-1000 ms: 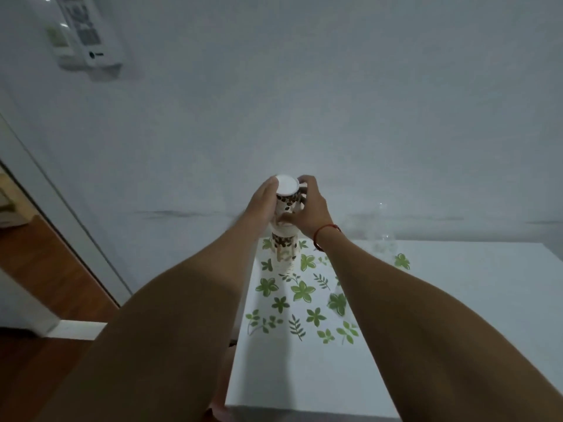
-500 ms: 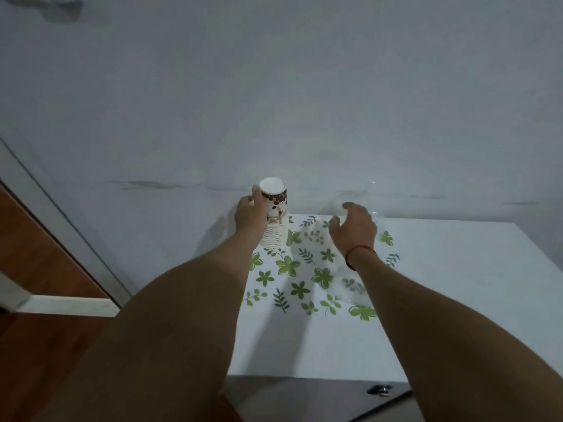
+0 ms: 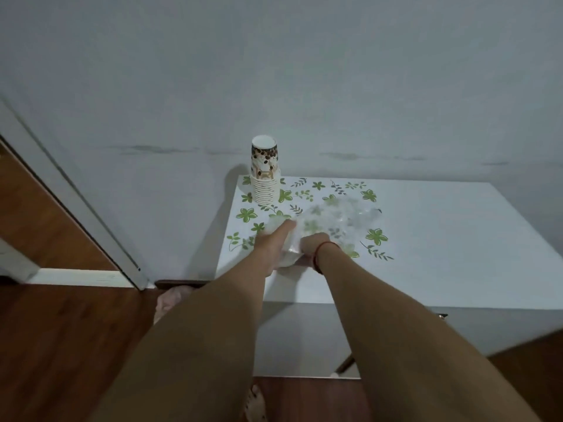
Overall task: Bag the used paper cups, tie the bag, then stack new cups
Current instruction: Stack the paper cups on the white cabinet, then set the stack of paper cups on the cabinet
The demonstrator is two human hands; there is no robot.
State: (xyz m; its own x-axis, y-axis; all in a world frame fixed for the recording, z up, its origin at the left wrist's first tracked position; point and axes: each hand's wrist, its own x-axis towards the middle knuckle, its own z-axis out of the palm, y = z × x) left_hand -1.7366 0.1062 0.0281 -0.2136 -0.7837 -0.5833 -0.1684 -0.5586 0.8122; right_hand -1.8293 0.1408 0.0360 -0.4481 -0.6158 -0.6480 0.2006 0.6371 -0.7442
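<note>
Both hands, left hand (image 3: 272, 243) and right hand (image 3: 313, 246), grip the near end of a clear plastic bag (image 3: 332, 222) lying on the desk (image 3: 441, 239). 1 upside-down stack of cups (image 3: 265, 172) stands at the desk's far left corner, against the wall (image 3: 274, 71).

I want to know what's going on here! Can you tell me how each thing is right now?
Cup stack: upside down, upright, at the table's back left corner, nobody touching it.
Plastic bag: clear, crumpled, lying on the table.
Left hand: on the bag's near edge, grip unclear.
Right hand: closed on the bag's near edge.
Table: white, leaf pattern.
</note>
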